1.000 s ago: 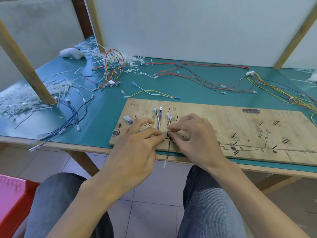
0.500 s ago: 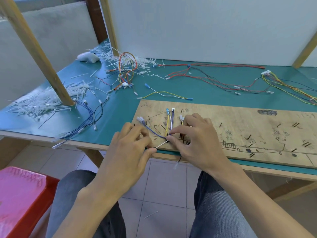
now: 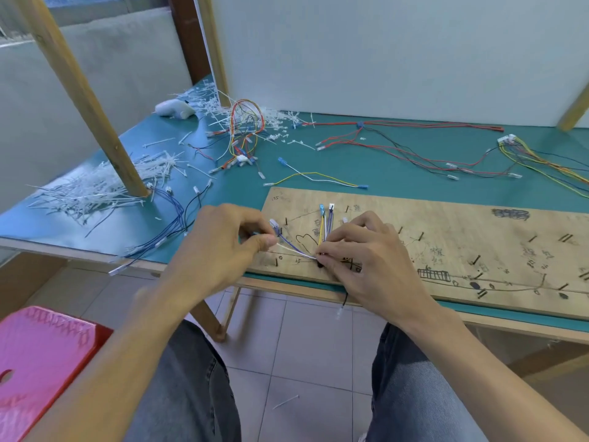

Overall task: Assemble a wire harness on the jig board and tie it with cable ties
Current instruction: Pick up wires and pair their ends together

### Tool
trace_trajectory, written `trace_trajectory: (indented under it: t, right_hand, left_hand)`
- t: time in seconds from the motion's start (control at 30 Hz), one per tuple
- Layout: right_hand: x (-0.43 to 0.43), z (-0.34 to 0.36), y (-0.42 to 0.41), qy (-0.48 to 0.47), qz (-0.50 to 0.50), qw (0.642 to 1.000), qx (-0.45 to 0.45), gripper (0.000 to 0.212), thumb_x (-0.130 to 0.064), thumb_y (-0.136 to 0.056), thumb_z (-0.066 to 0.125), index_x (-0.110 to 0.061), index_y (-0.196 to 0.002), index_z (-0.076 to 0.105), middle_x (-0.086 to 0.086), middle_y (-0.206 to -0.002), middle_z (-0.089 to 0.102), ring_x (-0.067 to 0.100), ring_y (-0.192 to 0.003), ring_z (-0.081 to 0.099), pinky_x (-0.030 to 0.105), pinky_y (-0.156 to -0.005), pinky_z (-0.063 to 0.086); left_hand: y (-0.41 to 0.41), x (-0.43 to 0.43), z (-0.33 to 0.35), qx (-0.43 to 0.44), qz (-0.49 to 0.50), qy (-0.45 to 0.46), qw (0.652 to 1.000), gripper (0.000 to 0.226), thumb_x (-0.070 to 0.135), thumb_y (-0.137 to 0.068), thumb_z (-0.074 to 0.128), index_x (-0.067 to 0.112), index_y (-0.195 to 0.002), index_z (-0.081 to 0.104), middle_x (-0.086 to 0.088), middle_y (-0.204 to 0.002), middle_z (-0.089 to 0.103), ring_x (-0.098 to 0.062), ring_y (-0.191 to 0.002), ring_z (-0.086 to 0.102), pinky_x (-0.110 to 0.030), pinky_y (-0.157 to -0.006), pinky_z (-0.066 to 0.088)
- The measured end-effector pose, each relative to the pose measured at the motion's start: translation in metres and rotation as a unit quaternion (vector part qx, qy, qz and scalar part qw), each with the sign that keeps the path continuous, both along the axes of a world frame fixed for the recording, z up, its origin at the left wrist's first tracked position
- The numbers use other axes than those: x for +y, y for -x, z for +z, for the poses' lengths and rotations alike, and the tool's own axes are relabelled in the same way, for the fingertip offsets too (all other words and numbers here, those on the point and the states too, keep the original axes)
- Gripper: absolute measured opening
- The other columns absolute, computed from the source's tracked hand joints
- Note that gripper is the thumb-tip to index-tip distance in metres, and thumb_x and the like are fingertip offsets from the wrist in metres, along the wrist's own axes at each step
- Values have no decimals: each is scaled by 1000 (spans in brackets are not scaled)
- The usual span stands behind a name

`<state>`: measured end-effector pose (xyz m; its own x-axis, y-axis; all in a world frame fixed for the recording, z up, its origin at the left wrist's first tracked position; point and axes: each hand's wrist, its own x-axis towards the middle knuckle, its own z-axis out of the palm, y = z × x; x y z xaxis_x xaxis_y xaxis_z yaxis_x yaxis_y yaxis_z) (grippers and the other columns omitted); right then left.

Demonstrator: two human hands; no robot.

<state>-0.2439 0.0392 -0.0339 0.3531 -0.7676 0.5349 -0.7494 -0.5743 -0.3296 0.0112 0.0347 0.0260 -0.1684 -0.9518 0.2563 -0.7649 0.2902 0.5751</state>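
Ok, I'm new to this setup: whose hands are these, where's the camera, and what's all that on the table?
No machine here: a person works with bare hands, and the one picture comes from a camera on their head, looking down over their knees. On the green table lies a wooden jig board with pegs and pen marks. A wire bundle of yellow, blue and purple leads is laid on it. The right hand pinches the bundle where the leads meet. The left hand pinches a thin white strand, probably a cable tie, running to that spot. At left is a heap of white cable ties; loose harnesses lie further back.
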Motion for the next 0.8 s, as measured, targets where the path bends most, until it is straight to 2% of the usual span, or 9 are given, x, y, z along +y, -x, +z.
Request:
trace_trajectory:
  t: [0.1, 0.23, 0.37, 0.5, 0.67, 0.8]
  right_hand:
    - [-2, -1, 0, -1, -1, 1000, -5, 6, -36, -97, 74, -35, -97, 80, -23, -101, 69, 17, -104, 50, 45, -79, 45]
    - [-4, -2, 1, 1, 7, 1000, -14, 6, -37, -96, 75, -35, -97, 80, -25, -101, 69, 16, -102, 50, 45, -78, 46]
    - [-6, -2, 2, -7, 12, 1000, -23, 6, -37, -96, 76, -35, -99, 81, -24, -102, 69, 17, -103, 50, 47, -79, 47]
    - [-5, -3, 2, -2, 17, 1000, -19, 7, -37, -97, 75, -35, -99, 81, -24, -103, 69, 16, -103, 49, 45, -79, 48]
    - [-5, -4, 2, 4, 18, 1000, -17, 7, -35, -97, 75, -33, -100, 81, -23, -103, 69, 18, -102, 50, 45, -79, 49]
    - [-4, -4, 2, 5, 19, 1000, -16, 8, -36, -97, 75, -33, -101, 81, -23, -103, 69, 16, -103, 49, 43, -78, 49]
  left_hand:
    - [0, -23, 10, -19, -21, -39, 999, 14, 20, -87, 82, 28, -78, 74, 22, -66, 72, 2, -70, 66, -6, -66, 41]
    - [5, -46, 19, -72, -53, -74, 993, 15, 20, -87, 82, 25, -78, 70, 15, -68, 75, -4, -73, 68, -27, -78, 51]
    - [7, -64, 22, -108, -70, -101, 986, 17, 19, -86, 83, 26, -75, 72, 9, -73, 77, -13, -79, 71, -32, -85, 55]
    - [12, -70, 18, -127, -69, -101, 984, 22, 16, -85, 84, 29, -72, 71, 7, -73, 74, -14, -78, 69, -31, -82, 55]
    - [12, -72, 17, -157, -68, -84, 982, 9, 17, -83, 85, 22, -78, 80, 7, -72, 75, -8, -73, 69, -25, -72, 53]
    - [8, -73, 14, -209, -52, -47, 975, 7, 17, -84, 83, 21, -80, 79, 5, -70, 71, -15, -73, 68, -32, -73, 56]
